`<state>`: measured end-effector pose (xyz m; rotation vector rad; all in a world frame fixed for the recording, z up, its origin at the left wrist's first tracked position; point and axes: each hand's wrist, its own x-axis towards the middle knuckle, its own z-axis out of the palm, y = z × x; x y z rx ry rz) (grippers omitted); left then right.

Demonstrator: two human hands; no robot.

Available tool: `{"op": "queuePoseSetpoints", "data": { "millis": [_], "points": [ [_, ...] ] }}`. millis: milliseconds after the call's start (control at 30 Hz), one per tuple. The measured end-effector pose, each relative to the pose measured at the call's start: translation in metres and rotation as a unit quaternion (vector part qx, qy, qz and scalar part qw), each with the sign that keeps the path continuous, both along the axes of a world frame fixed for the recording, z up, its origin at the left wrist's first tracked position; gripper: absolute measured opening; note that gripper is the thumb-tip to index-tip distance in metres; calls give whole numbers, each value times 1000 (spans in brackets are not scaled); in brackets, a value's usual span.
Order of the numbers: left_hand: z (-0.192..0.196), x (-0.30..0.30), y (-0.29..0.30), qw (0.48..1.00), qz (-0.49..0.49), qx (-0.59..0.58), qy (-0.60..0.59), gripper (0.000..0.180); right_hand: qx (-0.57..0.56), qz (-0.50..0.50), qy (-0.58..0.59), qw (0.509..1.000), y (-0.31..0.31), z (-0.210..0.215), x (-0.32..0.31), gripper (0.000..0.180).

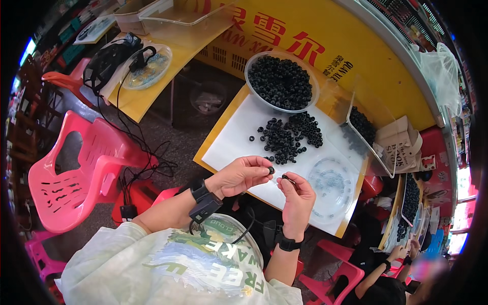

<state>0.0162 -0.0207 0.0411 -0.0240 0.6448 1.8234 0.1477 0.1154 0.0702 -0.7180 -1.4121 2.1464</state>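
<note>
My left hand (239, 176) is closed in a pinch on a small black round piece (271, 170) over the white table top (231, 134). Close beside it, my right hand (297, 197) grips another small black piece (284, 177) between thumb and fingertips. The two pieces are apart. Beyond my hands lies a loose pile of black ring-shaped pieces (284, 140), several showing a hole. Behind the pile stands a clear round bowl (316, 96) heaped with the same pieces. Right of my hands is a clear round dish (333, 185) with small pale bits in it.
A clear bin (351, 119) of black pieces stands at the table's right, beside a paper bag (400, 145). Pink chairs (76, 168) stand to the left, near cables (147, 147) on the floor. Another person's hands (401, 251) work at a table on the lower right.
</note>
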Motion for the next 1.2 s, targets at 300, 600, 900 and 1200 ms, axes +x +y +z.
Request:
{"op": "queuePoseSetpoints", "data": {
  "millis": [300,600,900,1200],
  "points": [
    [-6,2,2,999,-24,7,37,18,302,3,-51,952,-8,10,-3,15],
    [-8,2,1,999,-28,-11,42,18,429,13,-61,901,-14,11,-5,17],
    [-13,-7,-5,990,-124,31,63,25,322,105,-108,935,-5,9,-1,26],
    [-13,-10,-11,978,-200,39,33,44,244,180,-34,952,-4,-16,7,27]
  ]
}}
